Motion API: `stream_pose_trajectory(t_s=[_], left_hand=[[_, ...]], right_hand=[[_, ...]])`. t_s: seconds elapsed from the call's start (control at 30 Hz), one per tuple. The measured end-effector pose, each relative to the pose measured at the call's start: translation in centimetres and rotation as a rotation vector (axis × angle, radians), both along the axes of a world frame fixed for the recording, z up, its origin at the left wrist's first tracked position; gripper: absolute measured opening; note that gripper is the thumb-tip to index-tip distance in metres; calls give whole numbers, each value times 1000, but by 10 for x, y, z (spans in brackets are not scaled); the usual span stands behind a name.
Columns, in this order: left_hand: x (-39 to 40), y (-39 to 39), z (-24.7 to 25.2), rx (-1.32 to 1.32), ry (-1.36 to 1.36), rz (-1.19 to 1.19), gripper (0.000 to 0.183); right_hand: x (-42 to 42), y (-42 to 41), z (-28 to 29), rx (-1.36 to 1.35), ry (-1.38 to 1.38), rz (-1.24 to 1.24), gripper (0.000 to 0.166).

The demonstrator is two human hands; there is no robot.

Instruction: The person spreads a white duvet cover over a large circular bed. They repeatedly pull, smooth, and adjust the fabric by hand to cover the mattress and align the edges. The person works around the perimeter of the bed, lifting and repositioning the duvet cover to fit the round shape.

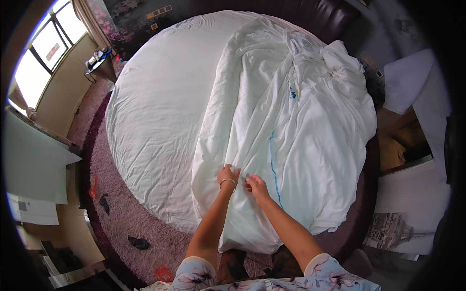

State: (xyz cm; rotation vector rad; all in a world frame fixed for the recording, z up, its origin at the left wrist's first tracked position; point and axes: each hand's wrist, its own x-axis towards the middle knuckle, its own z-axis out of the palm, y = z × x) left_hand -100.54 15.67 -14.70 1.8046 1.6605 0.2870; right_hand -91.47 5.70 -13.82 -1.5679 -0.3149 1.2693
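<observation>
A rumpled white duvet cover [251,145] lies over the right part of a round bed [160,109] with a white fitted sheet. My left hand [228,177], a bracelet at its wrist, rests on the cover's folds with fingers apart. To its right, my right hand [257,186] hovers just above or touches the cloth. Its fingers are partly curled with a gap between them, and no object shows clearly in them. A blue strip [273,163] runs down the cover to the right of this hand. Farther up, the cover bears a small blue-and-yellow mark [293,93].
Purple carpet [109,160] surrounds the bed, with dark crumpled items [138,243] and red items [164,272] on it. A small side table [100,65] stands by the window at left. White cloths [409,82] hang over furniture at right. A dark padded headboard [309,18] is behind.
</observation>
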Motion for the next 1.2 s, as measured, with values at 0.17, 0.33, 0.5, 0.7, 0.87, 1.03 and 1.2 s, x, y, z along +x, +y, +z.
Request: stream_pose_trajectory(t_s=[0.17, 0.33, 0.5, 0.7, 0.87, 1.03, 1.2], left_hand=[[-8, 12, -2, 87, -298, 79, 21], [-36, 20, 36, 191, -621, 295, 16], [-51, 30, 23, 98, -980, 332, 20], [-45, 40, 21, -708, -1261, 383, 29], [-33, 72, 49, -822, -1246, 310, 27], [-52, 90, 47, -41, -978, 220, 20], [-87, 85, 19, 261, -781, 638, 19]], right_hand=[[21, 62, 4, -88, -117, -83, 44], [31, 121, 7, -151, -134, -138, 51], [20, 163, 20, 66, 77, -22, 43], [24, 170, 11, 175, 69, 24, 20], [18, 172, 61, 244, 362, 95, 18], [-2, 212, 75, 283, 167, 377, 17], [-71, 233, 63, 366, -97, 609, 14]])
